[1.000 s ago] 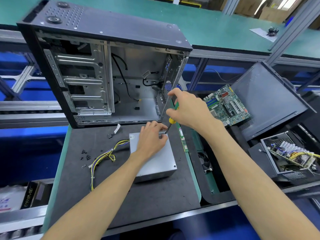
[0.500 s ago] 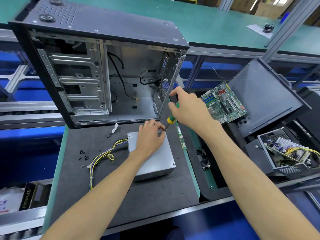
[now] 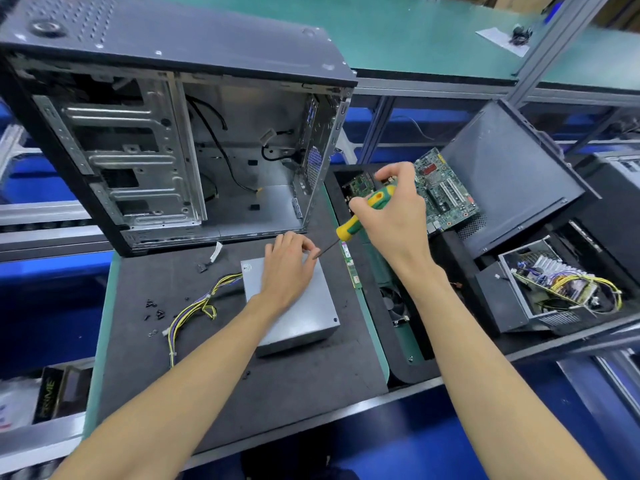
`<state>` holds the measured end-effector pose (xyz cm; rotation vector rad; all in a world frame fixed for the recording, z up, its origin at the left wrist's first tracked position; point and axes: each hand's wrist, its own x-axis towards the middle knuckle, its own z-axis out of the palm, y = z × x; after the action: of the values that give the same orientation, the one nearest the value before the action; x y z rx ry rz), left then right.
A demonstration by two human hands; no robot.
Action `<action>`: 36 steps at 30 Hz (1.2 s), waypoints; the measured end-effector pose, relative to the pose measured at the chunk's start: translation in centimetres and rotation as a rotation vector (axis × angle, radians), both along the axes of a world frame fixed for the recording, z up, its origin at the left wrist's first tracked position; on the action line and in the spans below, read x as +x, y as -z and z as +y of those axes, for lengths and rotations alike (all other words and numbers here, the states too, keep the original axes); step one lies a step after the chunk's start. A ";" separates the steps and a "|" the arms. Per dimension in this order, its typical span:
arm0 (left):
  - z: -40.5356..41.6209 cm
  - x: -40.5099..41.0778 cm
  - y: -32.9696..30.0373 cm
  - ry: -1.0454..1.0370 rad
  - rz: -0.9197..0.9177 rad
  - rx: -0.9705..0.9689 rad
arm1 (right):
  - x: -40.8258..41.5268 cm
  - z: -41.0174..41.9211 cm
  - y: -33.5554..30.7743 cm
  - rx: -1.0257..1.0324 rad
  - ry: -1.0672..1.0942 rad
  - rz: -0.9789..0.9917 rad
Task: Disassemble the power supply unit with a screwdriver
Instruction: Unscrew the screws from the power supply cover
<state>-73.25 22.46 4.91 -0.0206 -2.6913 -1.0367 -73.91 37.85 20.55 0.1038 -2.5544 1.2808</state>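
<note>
**Trainee:** Walk me through the step, starting from your left.

**Me:** Out past my left fingers lie the loose black screws (image 3: 154,310) and the yellow cable bundle (image 3: 197,304); I judge those screws are ones already out, so I keep them well apart from my working hand and don't sweep them off the mat (image 3: 166,403); the power supply unit (image 3: 301,313) lies flat under my left hand (image 3: 287,271), its cables trailing toward the screws.

**Trainee:** What is that hand doing?

**Me:** The palm rests on the lid to pin the box; the fingertips (image 3: 313,251) are curled at the far corner, pinched close round the screwdriver's tip; whether they hold a screw there I cannot tell, it is too small to see.

**Trainee:** And the right?

**Me:** My right hand (image 3: 391,216) is wrapped round the green-and-yellow handle of the screwdriver (image 3: 363,213), thumb and forefinger up near its cap; the shaft slopes down leftward to my left fingertips.

**Trainee:** How do I do it well?

**Me:** Steady the tip with the left fingers until it seats; bring the shaft more in line with the screw, since a slanted bit may slip and chew the head; press down, turn slowly; keep the box pinned; mind the memory stick (image 3: 349,268) just right of my left fingers, and the open case (image 3: 173,140) beyond them.
</note>
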 end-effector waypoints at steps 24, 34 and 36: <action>-7.7 18.1 -1.6 -0.367 -0.303 0.625 | 6.8 -7.3 9.5 -0.928 -0.169 -0.671; -6.0 19.9 4.2 -0.400 -0.519 0.235 | 7.8 -6.5 9.8 -0.850 -0.160 -0.570; -6.2 19.7 3.9 -0.371 -0.559 0.216 | 7.5 -6.1 9.9 -0.860 -0.148 -0.567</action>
<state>-53.50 16.23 1.01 0.8958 -2.8476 -1.3496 -66.36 31.79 10.65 -0.2906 -2.1370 2.6427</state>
